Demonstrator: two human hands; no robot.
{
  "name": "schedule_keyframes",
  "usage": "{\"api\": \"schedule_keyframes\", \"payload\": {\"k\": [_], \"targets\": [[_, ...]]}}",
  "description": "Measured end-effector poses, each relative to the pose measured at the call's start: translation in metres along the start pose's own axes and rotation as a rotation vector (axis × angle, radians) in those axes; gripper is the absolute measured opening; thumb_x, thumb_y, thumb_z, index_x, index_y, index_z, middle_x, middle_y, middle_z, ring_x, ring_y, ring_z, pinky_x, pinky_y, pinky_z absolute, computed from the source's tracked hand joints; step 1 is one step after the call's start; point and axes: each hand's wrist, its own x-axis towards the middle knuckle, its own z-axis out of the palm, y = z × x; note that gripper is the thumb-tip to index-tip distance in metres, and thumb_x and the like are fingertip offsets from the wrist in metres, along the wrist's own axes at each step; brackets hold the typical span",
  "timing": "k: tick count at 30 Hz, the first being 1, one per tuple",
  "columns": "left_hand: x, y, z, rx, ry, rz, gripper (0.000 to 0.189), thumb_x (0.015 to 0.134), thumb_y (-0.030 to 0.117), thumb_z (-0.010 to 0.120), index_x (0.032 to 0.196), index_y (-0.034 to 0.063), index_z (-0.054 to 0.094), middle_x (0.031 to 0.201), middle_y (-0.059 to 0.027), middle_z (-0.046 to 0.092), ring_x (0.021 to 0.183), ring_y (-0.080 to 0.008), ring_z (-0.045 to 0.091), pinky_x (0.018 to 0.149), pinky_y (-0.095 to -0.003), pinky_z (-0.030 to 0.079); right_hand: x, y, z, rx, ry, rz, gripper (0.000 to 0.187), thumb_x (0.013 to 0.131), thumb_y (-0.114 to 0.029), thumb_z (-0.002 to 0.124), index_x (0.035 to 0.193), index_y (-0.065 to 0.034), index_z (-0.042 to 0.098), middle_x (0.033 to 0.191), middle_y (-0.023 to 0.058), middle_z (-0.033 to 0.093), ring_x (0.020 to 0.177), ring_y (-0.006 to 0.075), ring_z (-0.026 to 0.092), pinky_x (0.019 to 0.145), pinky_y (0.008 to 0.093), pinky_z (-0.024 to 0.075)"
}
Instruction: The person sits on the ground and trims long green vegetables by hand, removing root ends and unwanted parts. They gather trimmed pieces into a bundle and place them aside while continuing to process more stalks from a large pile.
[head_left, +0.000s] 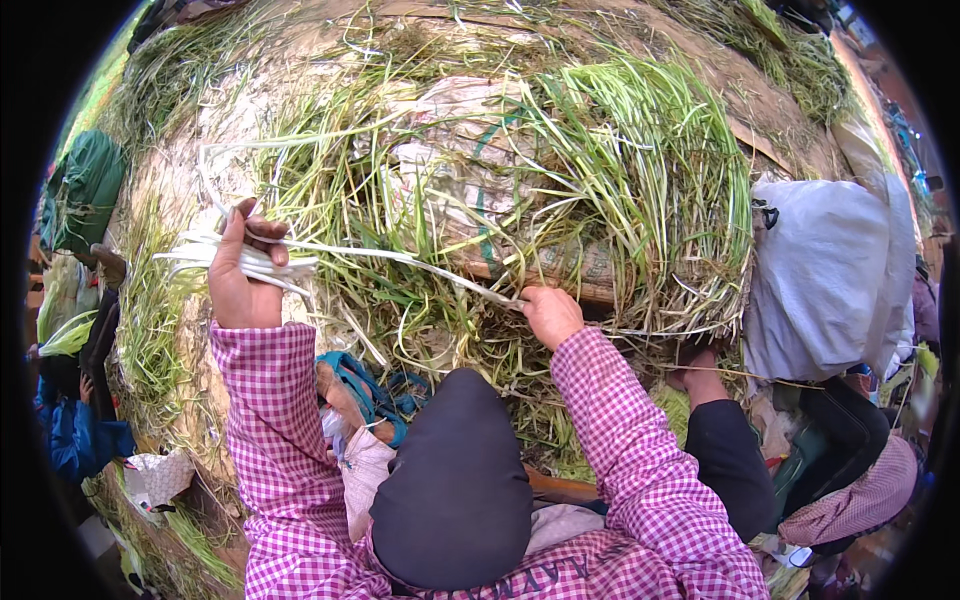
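My left hand (244, 270) holds a small bundle of cleaned white stalks (196, 251), their ends sticking out on both sides of the palm. From its raised fingers one long white stalk (405, 257) slants down to the right. My right hand (553, 315) pinches the darker far end of that stalk between thumb and fingers. Behind it a thick pile of long, green-topped leafy stalks (675, 165) with rooty ends lies over a printed woven sack (450, 187). Loose yellowish-green leaves (352, 195) are strewn between my two hands.
A big white woven sack (825, 277) stands at the right, beside a person's bare foot (705, 375). Another person in a blue sleeve (86, 442) sits at the far left, near a green bundle (84, 191). Blue cloth (375, 397) lies by my lap, and plant litter covers the ground.
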Motion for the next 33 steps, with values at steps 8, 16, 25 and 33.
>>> {"api": "schedule_keyframes", "payload": {"k": [8, 16, 25, 33], "targets": [[-0.035, -0.088, 0.053, -0.131, -0.067, -0.268, 0.019, 0.089, 0.015, 0.052, 0.1, -0.0005, 0.052, 0.074, -0.0088, 0.06, 0.069, -0.0219, 0.062, 0.044, -0.0249, 0.046, -0.042, -0.031, -0.015, 0.813, 0.034, -0.303, 0.036, 0.087, -0.02, 0.056, 0.118, -0.0023, 0.052, 0.088, 0.0118, 0.062, 0.075, 0.0178, 0.058, 0.068, 0.0321, 0.0484], [-0.074, -0.143, 0.076, -0.115, -0.185, -0.538, 0.03, 0.082, 0.008, 0.061, 0.107, -0.0031, 0.05, 0.094, -0.0156, 0.061, 0.085, -0.0276, 0.061, 0.044, -0.0258, 0.052, -0.06, -0.04, -0.01, 0.969, 0.176, -0.311, 0.009, 0.083, -0.007, 0.056, 0.082, 0.0021, 0.056, 0.062, 0.0043, 0.053, 0.053, 0.0069, 0.044, 0.048, 0.0254, 0.0388], [-0.065, -0.131, 0.082, -0.251, -0.211, -0.487, 0.033, 0.086, 0.01, 0.055, 0.115, -0.0024, 0.043, 0.107, -0.0182, 0.056, 0.099, -0.0271, 0.059, 0.045, -0.0238, 0.053, -0.067, -0.023, -0.045, 1.504, 0.153, -0.111, 0.013, 0.089, -0.018, 0.053, 0.082, -0.0074, 0.055, 0.061, -0.0005, 0.057, 0.046, 0.0052, 0.052, 0.038, 0.0169, 0.0398], [-0.09, -0.136, 0.096, -0.126, -0.379, -0.668, 0.043, 0.077, 0.019, 0.069, 0.108, -0.0035, 0.05, 0.079, -0.0138, 0.062, 0.075, -0.0209, 0.061, 0.063, -0.0311, 0.054, -0.085, -0.046, -0.028, 1.176, 0.076, -0.219, 0.008, 0.088, -0.008, 0.051, 0.084, -0.002, 0.055, 0.063, 0.0004, 0.053, 0.052, 0.0046, 0.048, 0.046, 0.0199, 0.0419]]}}
